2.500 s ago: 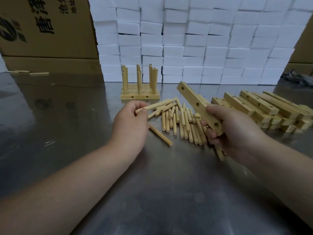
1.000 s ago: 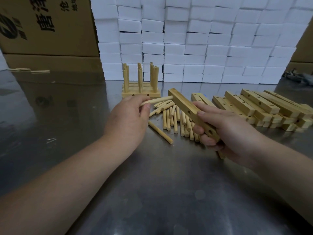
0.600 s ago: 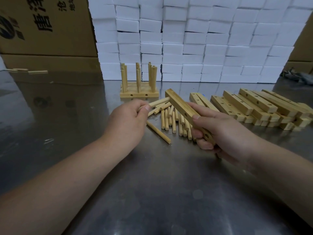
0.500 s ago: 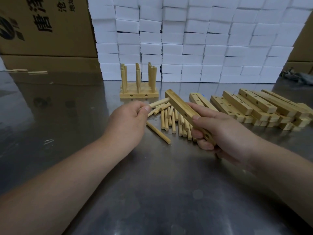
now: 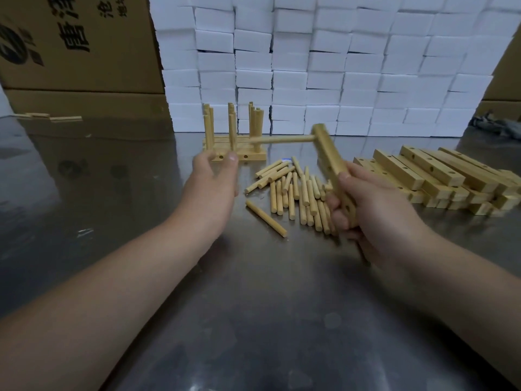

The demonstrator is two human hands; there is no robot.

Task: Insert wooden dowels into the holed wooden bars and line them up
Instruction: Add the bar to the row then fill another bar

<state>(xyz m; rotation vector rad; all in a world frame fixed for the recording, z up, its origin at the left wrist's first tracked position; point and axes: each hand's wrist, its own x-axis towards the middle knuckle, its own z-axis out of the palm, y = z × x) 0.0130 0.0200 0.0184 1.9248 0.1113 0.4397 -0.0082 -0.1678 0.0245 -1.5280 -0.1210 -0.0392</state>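
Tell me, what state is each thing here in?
Held bar: raised, tilted, far hole filled.
Inserted dowel: sticks out leftward.
Right hand: gripping that bar.
Left hand: open, holding nothing.
Loose dowels: lying in a heap.
Finished bars: flat, dowels upright.
Spare bars: piled, holes empty.

Judged a small assembly and packing workshop, stockroom in character. Bare steel worktable [image 5: 98,193], scuffed and reflective. Behind it, plain white boxes [image 5: 338,66] stacked many rows high as a wall. Large printed cardboard cartons [image 5: 79,52] at the left. Batch quantities of identical parts on the table: a heap of loose dowels [image 5: 303,193], a pile of holed wooden bars [image 5: 431,167], finished bars [image 5: 255,157] lined up at the back with dowels upright.
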